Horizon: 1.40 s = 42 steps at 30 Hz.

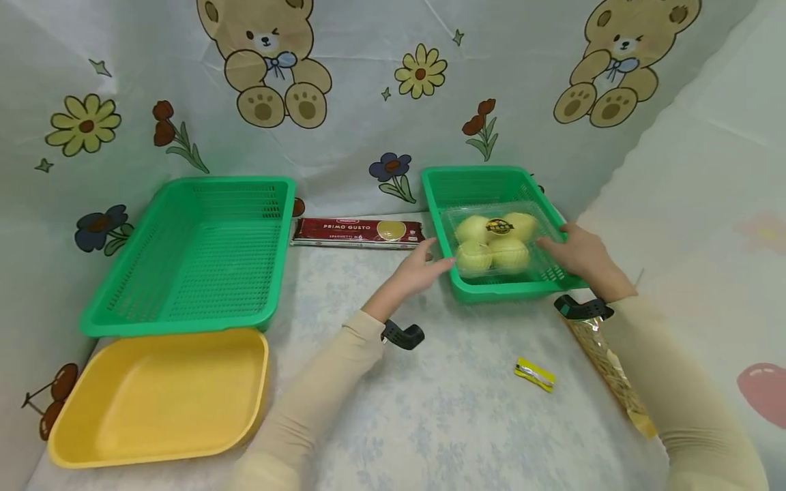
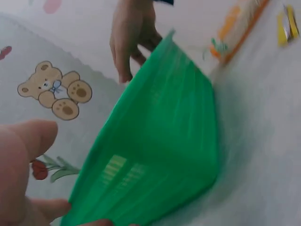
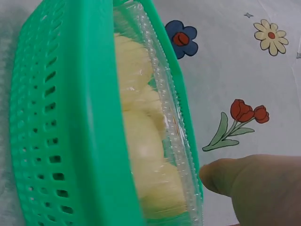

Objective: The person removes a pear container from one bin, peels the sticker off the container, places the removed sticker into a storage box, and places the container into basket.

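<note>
A clear plastic box of pale yellow-green round fruit (image 1: 491,242) sits in the small green basket (image 1: 491,293) at the back right, one edge raised near the rim. My left hand (image 1: 420,269) is at the basket's left side, thumb and fingers spread, fingertips right at the rim. On the opposite side my right hand (image 1: 580,252) reaches over the right rim, its thumb pointing in towards the box. In the right wrist view the thumb (image 3: 225,176) is straight beside the rim; the other fingers are mostly hidden there.
A large green basket (image 1: 279,273) stands at the left, with a yellow basin (image 1: 260,382) in front. A red spaghetti pack (image 1: 359,232) lies between the baskets. Near my right forearm lie a small yellow packet (image 1: 534,374) and a long gold-coloured package (image 1: 608,368).
</note>
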Motion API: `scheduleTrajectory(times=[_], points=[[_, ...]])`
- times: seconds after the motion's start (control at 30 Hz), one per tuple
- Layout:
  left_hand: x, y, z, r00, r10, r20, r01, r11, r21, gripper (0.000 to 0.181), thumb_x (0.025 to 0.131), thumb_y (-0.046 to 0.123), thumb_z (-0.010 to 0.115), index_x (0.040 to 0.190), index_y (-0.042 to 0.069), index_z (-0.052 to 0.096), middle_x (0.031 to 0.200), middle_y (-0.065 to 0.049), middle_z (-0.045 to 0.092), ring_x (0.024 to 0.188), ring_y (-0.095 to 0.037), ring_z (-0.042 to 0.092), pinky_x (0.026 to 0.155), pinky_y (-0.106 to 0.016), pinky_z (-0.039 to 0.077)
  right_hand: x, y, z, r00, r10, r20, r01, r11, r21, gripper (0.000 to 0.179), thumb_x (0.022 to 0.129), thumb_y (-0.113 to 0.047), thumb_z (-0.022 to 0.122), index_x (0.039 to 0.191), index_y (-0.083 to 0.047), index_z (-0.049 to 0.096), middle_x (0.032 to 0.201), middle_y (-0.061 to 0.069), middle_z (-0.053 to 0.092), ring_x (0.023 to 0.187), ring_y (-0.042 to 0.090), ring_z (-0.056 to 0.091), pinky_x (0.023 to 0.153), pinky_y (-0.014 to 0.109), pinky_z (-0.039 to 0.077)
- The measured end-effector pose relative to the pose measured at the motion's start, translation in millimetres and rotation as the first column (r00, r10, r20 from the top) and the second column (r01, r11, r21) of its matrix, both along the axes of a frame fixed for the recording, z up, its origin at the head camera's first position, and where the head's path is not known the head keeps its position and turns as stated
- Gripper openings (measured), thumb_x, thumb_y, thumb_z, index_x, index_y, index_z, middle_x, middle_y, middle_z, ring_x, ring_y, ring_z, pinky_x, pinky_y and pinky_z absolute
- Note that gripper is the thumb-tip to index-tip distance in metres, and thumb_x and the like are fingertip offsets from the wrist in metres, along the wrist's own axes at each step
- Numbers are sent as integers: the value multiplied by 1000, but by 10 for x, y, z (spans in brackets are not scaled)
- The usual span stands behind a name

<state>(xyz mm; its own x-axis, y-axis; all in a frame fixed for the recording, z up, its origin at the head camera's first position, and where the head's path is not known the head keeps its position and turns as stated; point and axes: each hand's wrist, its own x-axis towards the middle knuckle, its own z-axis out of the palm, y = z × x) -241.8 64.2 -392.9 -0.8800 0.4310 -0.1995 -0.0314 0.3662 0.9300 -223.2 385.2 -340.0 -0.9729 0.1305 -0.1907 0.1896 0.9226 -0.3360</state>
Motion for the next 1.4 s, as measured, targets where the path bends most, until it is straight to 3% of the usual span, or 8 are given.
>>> scheduleTrajectory(times=[0.17, 0.37, 0.5, 0.67, 0.83, 1.0, 1.07, 1.4], points=[[121, 226, -179, 988, 134, 76, -150, 951, 272, 85, 97, 28, 69, 164, 19, 17, 156, -22, 42, 133, -39, 56, 95, -47, 58, 32, -83, -111, 995, -38, -94, 32, 997, -70, 90, 104, -55, 41, 156, 14, 17, 149, 44, 35, 130, 60, 41, 103, 70, 41], [228, 359, -334, 974, 202, 97, -224, 885, 409, 87, 94, 15, 72, 163, 25, 20, 151, -19, 45, 131, -35, 59, 83, -35, 59, 149, -91, -234, 968, -146, -206, 105, 975, -197, 88, 103, -56, 43, 159, 7, 19, 141, 40, 47, 114, 49, 55, 80, 54, 53], [266, 410, -377, 965, 219, 142, -260, 852, 454, 86, 93, 12, 72, 162, 26, 24, 152, -17, 46, 123, -30, 63, 75, -28, 55, 228, -73, -273, 937, -269, -225, 177, 917, -357, 88, 101, -58, 45, 162, -1, 18, 134, 31, 52, 83, 20, 67, 64, 32, 55], [263, 443, -402, 963, 220, 155, -269, 836, 478, 86, 92, 10, 72, 163, 24, 24, 152, -18, 46, 118, -26, 64, 73, -26, 53, 273, -67, -261, 883, -434, -180, 271, 784, -559, 87, 99, -57, 50, 164, -10, 16, 126, 6, 49, 62, -4, 64, 62, 18, 57], [233, 420, -419, 961, 217, 171, -274, 833, 480, 86, 92, 10, 73, 162, 26, 26, 151, -16, 47, 120, -27, 64, 73, -26, 53, 232, -111, -219, 822, -560, -102, 355, 644, -678, 83, 100, -54, 52, 165, -17, 15, 146, 17, 49, 57, -1, 67, 63, 18, 58], [236, 388, -430, 962, 219, 165, -272, 834, 480, 86, 92, 13, 74, 162, 30, 26, 152, -14, 48, 119, -25, 65, 74, -28, 55, 202, -152, -206, 739, -673, -19, 372, 432, -821, 81, 97, -49, 63, 163, -25, 21, 114, -4, 52, 54, 6, 67, 56, 19, 57], [240, 384, -431, 962, 218, 164, -271, 831, 485, 85, 92, 12, 74, 161, 31, 27, 152, -13, 48, 117, -23, 65, 74, -28, 55, 197, -158, -207, 723, -691, -8, 345, 372, -861, 81, 97, -45, 66, 162, -25, 22, 107, -8, 48, 52, 8, 66, 53, 20, 56], [247, 391, -453, 963, 219, 157, -269, 827, 495, 85, 92, 13, 74, 161, 31, 28, 148, -13, 52, 112, -21, 67, 73, -27, 55, 148, -106, -235, 783, -621, -13, 279, 371, -886, 87, 96, -44, 67, 164, -21, 19, 112, -10, 46, 59, 3, 65, 54, 16, 52]])
